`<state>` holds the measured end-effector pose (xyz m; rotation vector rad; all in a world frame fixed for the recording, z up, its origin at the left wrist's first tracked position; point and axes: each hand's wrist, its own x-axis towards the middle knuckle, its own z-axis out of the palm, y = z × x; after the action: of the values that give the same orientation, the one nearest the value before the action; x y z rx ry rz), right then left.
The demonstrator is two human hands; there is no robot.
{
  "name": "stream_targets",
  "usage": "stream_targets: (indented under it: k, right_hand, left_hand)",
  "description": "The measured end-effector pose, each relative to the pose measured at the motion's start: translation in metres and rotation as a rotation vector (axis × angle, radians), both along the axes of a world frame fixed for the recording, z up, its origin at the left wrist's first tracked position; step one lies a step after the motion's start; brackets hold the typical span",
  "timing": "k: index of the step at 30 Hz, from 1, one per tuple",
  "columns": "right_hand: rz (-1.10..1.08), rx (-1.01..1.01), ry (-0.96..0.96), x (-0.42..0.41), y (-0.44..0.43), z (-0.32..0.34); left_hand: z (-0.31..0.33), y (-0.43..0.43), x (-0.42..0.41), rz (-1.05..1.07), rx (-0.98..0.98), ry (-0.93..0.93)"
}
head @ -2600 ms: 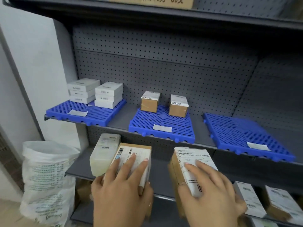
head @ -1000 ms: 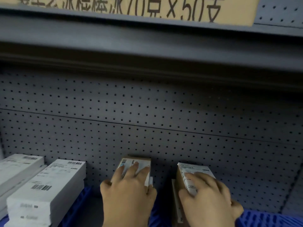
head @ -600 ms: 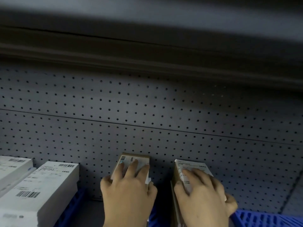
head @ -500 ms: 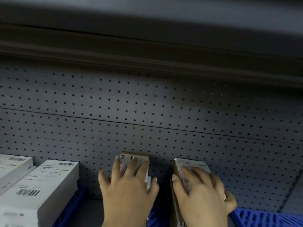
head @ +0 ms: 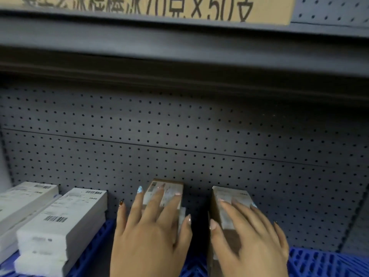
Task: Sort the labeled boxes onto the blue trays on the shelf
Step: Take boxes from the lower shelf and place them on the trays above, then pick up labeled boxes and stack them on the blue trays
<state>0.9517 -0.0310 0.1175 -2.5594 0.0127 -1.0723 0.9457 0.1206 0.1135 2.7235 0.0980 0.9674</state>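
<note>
Resting on boxes: both bare hands lie flat on top of two brown cardboard boxes at the back of the shelf.
Left hand [head: 151, 232]: fingers spread and loose, palm down over the left brown cardboard box with a white label [head: 165, 193]; nothing is gripped, the fingers only lie on the label.
Right hand [head: 249, 236]: likewise loose and flat, fingers splayed across the right brown cardboard box with a white label [head: 227, 198], thumb at its left edge.
Box positions: the two brown boxes stand side by side with a dark gap between them, close to the grey perforated back panel [head: 199, 136]; what they rest on is hidden by the hands, with blue showing just below and between the wrists.
Left blue slotted plastic tray [head: 93, 248]: carries stacked flat white boxes with barcode labels [head: 65, 216], in two piles side by side.
Right blue slotted plastic tray [head: 327, 262]: only a corner shows at the lower right.
Upper grey metal shelf [head: 179, 47]: overhangs the scene, with a tan cardboard carton with black printing [head: 159, 7] on it.
Sharpness: the labels are too blurred to read.
</note>
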Motion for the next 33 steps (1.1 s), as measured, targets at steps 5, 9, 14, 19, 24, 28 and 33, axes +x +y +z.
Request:
stream_targets:
  k: [5,9,14,19,24,28,33]
  right_hand:
    - [0.087,0.054,-0.031,-0.043,-0.001,-0.016]
    - [0.100,0.121,0.058,-0.092,0.009,-0.024]
    - [0.133,0.029,0.237,-0.157,0.024,-0.032]
    - [0.129,0.124,0.403,-0.219,0.036,-0.037]
    - [0.082,0.177,0.393,-0.265,0.031,-0.044]
    - [0.024,0.244,0.394,-0.293,0.008,-0.046]
    - [-0.136,0.308,0.370,-0.336,-0.051,-0.054]
  left_hand:
    - [-0.015,0.009,-0.037,-0.037,0.069,0.036]
    - [-0.028,0.018,-0.076,-0.079,0.060,0.027]
    - [-0.043,0.035,-0.131,-0.123,0.034,0.169]
    - [-0.051,0.048,-0.183,-0.140,0.051,0.196]
    - [-0.053,0.043,-0.224,-0.237,0.041,0.250]
    - [-0.062,0.023,-0.240,-0.328,-0.028,0.292]
    - [-0.070,-0.033,-0.256,-0.518,-0.109,0.339]
